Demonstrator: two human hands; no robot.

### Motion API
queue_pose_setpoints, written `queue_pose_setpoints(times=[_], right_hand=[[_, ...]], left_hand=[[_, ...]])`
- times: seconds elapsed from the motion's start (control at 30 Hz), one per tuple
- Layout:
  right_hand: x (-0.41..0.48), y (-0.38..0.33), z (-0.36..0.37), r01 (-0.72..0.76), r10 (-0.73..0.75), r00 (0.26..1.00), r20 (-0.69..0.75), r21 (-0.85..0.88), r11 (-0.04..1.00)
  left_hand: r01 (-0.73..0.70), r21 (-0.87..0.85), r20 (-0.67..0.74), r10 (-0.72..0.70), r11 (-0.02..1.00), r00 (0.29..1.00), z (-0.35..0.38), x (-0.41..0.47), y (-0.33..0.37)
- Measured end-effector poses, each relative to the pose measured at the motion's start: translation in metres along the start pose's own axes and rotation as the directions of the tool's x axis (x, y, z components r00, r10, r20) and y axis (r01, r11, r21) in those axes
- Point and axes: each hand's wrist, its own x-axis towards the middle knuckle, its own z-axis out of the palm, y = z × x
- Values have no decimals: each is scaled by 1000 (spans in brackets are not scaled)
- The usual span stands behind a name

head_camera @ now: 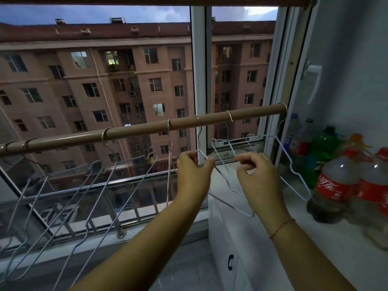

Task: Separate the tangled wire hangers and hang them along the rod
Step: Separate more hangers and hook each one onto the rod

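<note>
Below the rod [147, 128], both hands pinch one white hanger [227, 181], left grip [194, 175] at nine o'clock, right grip [257, 175] at three.

The rod [147, 128] was cut off at nine o'clock, and the leftmost hangers [25, 206] by the lower edge. Wire inside each grip was hidden by fingers [201, 164]. Bottle labels [333, 185] were blurred.
</note>
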Motion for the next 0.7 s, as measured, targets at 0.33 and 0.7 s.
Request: queue_pose_setpoints(times=[0.33,0.7], right_hand=[[3,33,-5,-195,206,950,236,-72,978],[37,19,-6,-263,252,950,186,33,964]], left_hand=[[-188,-28,113,190,982,975,28,-15,32],[278,-100,118,-266,955,957,70,29,45]])
